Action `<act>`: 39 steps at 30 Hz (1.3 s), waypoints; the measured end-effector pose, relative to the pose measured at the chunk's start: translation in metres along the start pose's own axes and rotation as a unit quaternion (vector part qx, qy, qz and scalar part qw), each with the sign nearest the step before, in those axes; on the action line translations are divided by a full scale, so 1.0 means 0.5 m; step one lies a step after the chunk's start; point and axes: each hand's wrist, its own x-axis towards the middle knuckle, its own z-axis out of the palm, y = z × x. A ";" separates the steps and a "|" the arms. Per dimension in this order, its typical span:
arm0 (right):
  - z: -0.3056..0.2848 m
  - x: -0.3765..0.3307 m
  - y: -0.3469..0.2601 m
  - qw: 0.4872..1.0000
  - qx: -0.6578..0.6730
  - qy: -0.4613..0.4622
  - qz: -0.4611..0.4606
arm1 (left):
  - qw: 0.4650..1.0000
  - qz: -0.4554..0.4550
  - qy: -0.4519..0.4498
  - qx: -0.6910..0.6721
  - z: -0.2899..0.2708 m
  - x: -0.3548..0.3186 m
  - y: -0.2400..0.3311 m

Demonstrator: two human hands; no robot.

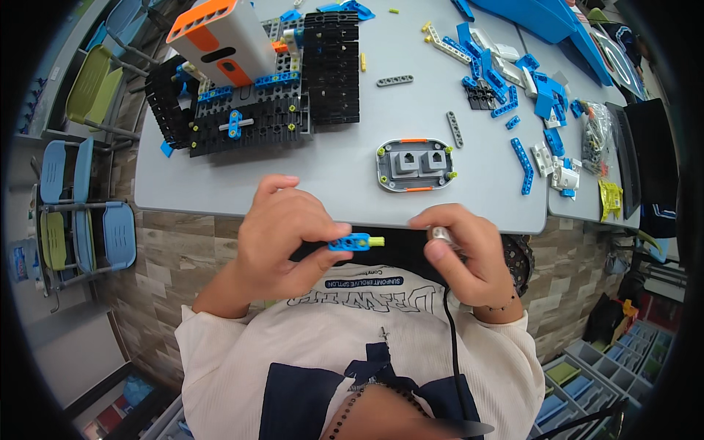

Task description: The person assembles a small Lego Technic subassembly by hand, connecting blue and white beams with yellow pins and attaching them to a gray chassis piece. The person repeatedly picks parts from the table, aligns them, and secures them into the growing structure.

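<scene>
My left hand (282, 238) pinches a short blue beam (340, 243) between thumb and forefinger. A yellow-green connector pin (376, 241) sticks out of the beam's right end. A short way to the right, my right hand (473, 257) is closed on a small whitish-grey beam (441, 233), partly hidden by the fingers. Both hands hover in front of the table's near edge, apart from each other. Beyond them on the table lies a grey oval housing (415, 181) with two square sockets, orange ends and yellow-green pins at its corners.
A tracked model (246, 114) with black treads and a white-orange block stands at the table's back left. Grey beams (396, 81) lie mid-table. Blue and white pieces (546, 95) crowd the right, near a clear parts bag (600, 143) and a blue bin (535, 18).
</scene>
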 end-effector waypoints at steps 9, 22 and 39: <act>0.030 0.030 0.006 0.979 0.091 -0.181 0.016 | 0.945 0.205 -0.156 0.200 0.026 0.022 0.012; -0.006 0.012 0.008 0.980 0.125 -0.153 0.012 | 0.905 0.259 -0.199 0.273 -0.036 0.078 0.040; -0.006 0.029 0.020 0.955 0.253 -0.133 -0.073 | 0.887 0.347 -0.185 0.241 -0.006 0.166 0.045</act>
